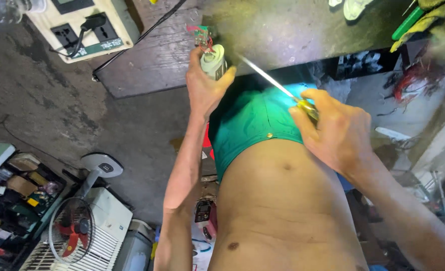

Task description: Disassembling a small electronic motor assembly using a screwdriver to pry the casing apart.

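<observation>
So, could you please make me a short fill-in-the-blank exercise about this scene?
1. The right hand holds a screwdriver with a ____ handle.
2. The left hand grips a small white part above ____ shorts.
3. The floor fan has ____ blades.
Missing words: yellow; green; red.

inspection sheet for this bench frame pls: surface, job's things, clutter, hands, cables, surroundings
Surface: dark worn workbench, scuffed.
Job's things: small white cylindrical part with a little circuit board and wires on top; screwdriver, metal shaft aimed at the part.
Clutter: green tool and yellow-green cloth at the bench's far corner.
Hands: left hand grips the part; right hand grips the screwdriver's yellow handle.
Cables: black cord runs from the socket box.
Surroundings: concrete floor, small fan, crate of parts.
</observation>
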